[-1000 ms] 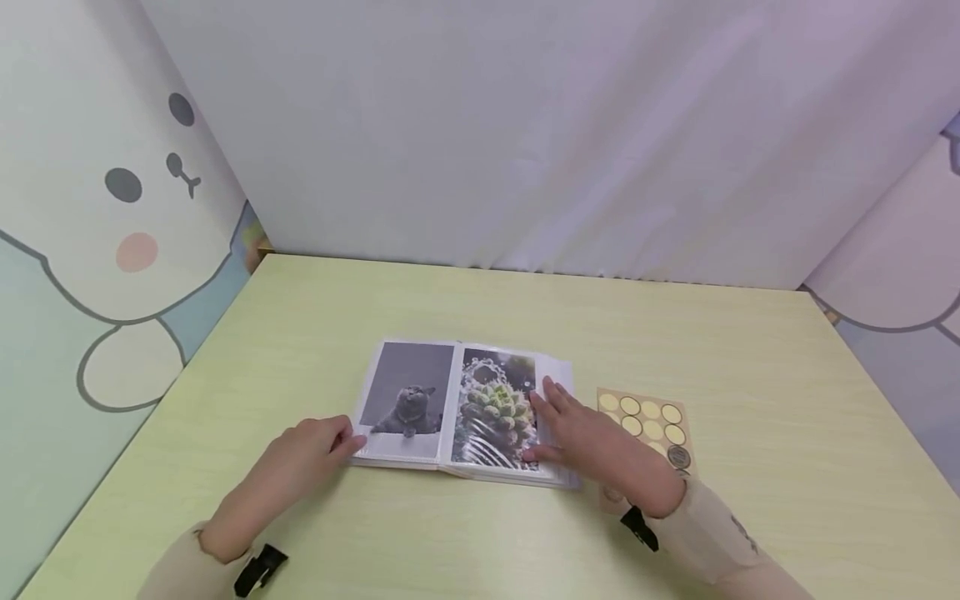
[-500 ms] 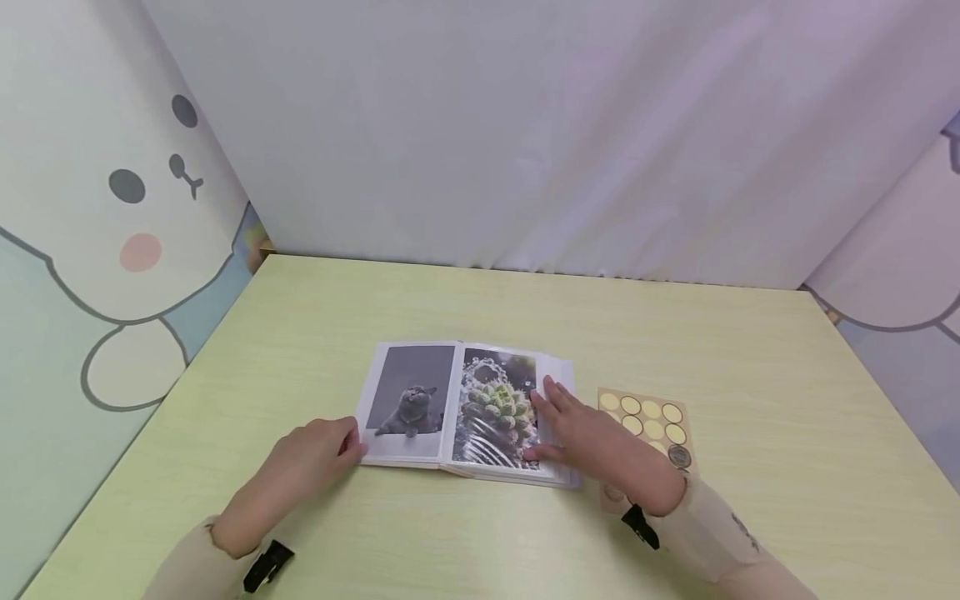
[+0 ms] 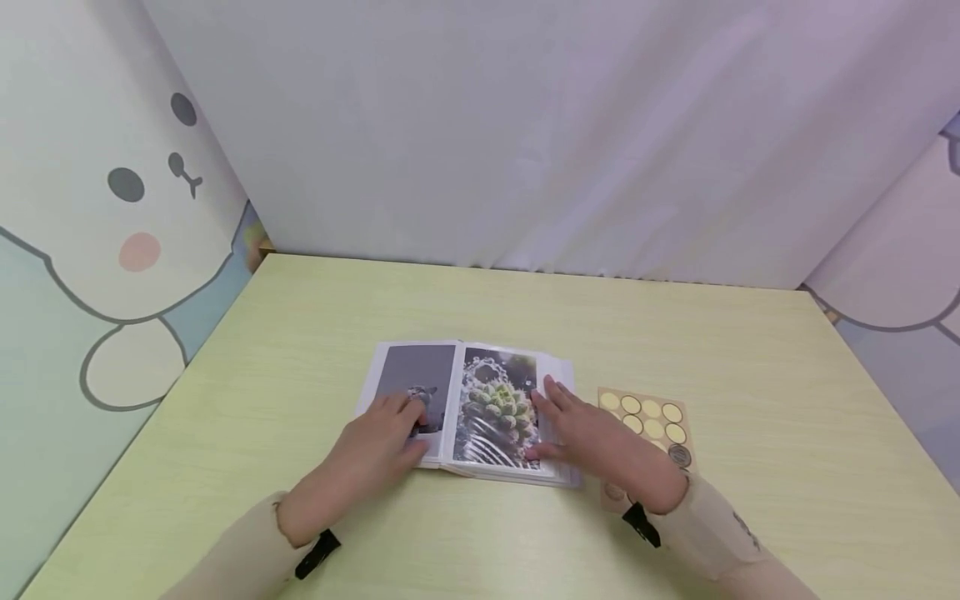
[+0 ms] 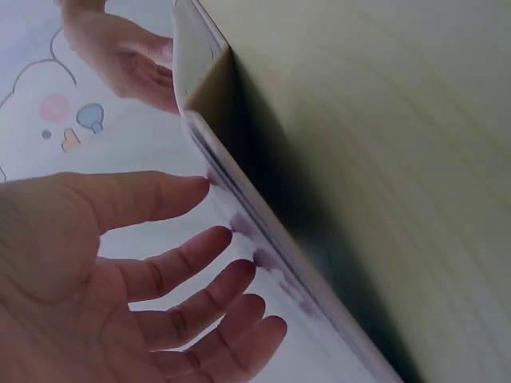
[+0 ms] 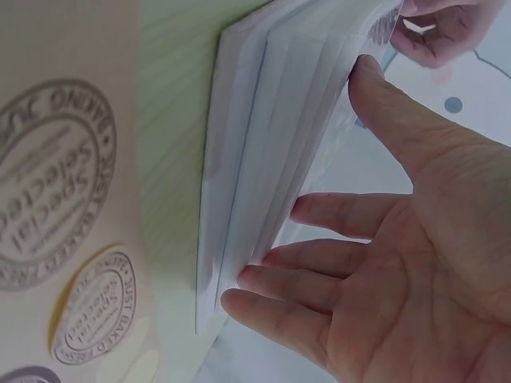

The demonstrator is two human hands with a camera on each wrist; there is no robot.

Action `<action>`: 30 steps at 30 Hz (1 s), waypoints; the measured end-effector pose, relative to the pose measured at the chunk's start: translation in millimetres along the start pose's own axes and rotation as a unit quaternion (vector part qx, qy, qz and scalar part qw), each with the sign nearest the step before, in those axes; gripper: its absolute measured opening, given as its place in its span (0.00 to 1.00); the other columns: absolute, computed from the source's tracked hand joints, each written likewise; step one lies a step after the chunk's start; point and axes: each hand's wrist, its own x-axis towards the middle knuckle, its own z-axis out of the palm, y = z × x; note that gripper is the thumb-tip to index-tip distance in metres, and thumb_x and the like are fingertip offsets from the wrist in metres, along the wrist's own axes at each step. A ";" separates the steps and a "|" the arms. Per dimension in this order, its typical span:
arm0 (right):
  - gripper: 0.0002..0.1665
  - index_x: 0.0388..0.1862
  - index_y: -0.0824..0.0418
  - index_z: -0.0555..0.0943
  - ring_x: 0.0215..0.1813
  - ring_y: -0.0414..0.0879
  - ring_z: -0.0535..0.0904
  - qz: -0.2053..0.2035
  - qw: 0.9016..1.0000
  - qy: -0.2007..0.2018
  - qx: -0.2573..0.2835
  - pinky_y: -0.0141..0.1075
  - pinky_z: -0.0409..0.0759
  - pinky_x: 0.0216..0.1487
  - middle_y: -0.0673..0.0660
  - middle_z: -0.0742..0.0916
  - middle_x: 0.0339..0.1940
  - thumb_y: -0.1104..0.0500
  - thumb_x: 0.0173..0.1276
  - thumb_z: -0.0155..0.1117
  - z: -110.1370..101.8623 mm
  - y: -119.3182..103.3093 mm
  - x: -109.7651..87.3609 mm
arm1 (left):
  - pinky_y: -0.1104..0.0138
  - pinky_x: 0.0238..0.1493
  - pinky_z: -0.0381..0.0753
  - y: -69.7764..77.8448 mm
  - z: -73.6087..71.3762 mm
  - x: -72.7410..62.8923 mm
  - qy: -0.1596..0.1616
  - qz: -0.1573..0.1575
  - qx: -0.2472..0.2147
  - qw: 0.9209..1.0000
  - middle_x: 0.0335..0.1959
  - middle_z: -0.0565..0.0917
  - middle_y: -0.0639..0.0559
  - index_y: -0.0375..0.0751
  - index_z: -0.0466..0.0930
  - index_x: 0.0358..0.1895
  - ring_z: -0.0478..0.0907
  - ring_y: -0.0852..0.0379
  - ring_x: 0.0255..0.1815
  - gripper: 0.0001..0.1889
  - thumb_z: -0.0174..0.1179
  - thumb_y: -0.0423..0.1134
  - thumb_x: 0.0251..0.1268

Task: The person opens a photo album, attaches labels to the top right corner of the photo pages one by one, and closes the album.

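A photo album lies spread on the table. Its left page carries a photo of a grey cat, partly covered by my left hand. The left wrist view shows that hand's fingers loosely spread, tips right at the page. A succulent photo fills most of the right page. My right hand rests along that page's outer edge, thumb and fingers apart. In the right wrist view, its fingertips lie against the stacked page edges.
A brown sheet of round stickers lies right of the album, partly under my right forearm. Several stickers are pale yellow, others printed dark. The light wooden table ends at a white curtain at the back.
My left hand has moved right, from the album's lower left corner onto the cat photo. Its thumb and fingers have left the corner. My right hand stays in place.
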 end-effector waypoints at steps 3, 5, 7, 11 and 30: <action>0.49 0.70 0.67 0.58 0.69 0.65 0.60 -0.001 1.000 0.001 0.001 0.48 0.80 0.48 0.70 0.56 0.72 0.37 0.61 0.56 0.0 0.8 0.2 | 0.65 0.31 0.73 8.6 3.8 6.5 0.008 0.035 -0.015 0.999 0.34 0.72 0.52 0.42 0.75 0.38 0.68 0.54 0.36 0.09 0.63 0.40 0.57; 0.49 0.70 0.67 0.58 0.68 0.65 0.61 -0.001 1.000 0.002 -0.001 0.47 0.81 0.46 0.70 0.56 0.73 0.37 0.61 0.56 0.0 1.2 0.2 | 0.65 0.33 0.73 13.0 6.9 10.4 0.011 0.057 -0.020 0.998 0.36 0.73 0.51 0.42 0.75 0.40 0.69 0.54 0.37 0.11 0.63 0.41 0.57; 0.49 0.70 0.67 0.58 0.68 0.65 0.63 0.000 1.000 0.002 -0.003 0.47 0.81 0.46 0.70 0.56 0.73 0.36 0.61 0.56 0.5 1.6 0.4 | 0.64 0.32 0.75 16.4 9.4 13.1 0.006 0.072 -0.028 0.997 0.39 0.74 0.51 0.43 0.75 0.43 0.70 0.54 0.40 0.12 0.62 0.41 0.58; 0.49 0.71 0.66 0.58 0.68 0.65 0.62 0.000 1.000 0.003 -0.004 0.49 0.79 0.49 0.70 0.55 0.73 0.37 0.61 0.56 1.1 2.4 -0.1 | 0.58 0.41 0.81 21.9 12.8 17.3 -0.021 0.092 -0.035 0.995 0.51 0.74 0.45 0.42 0.73 0.52 0.72 0.48 0.53 0.17 0.59 0.44 0.62; 0.41 0.67 0.64 0.65 0.68 0.63 0.63 -0.018 0.999 0.029 0.016 0.53 0.70 0.61 0.65 0.64 0.71 0.44 0.61 0.62 -4.4 17.2 -9.7 | 0.54 0.50 0.79 28.6 18.1 20.9 -0.043 0.157 0.031 0.986 0.61 0.68 0.34 0.47 0.72 0.60 0.67 0.40 0.62 0.23 0.57 0.50 0.64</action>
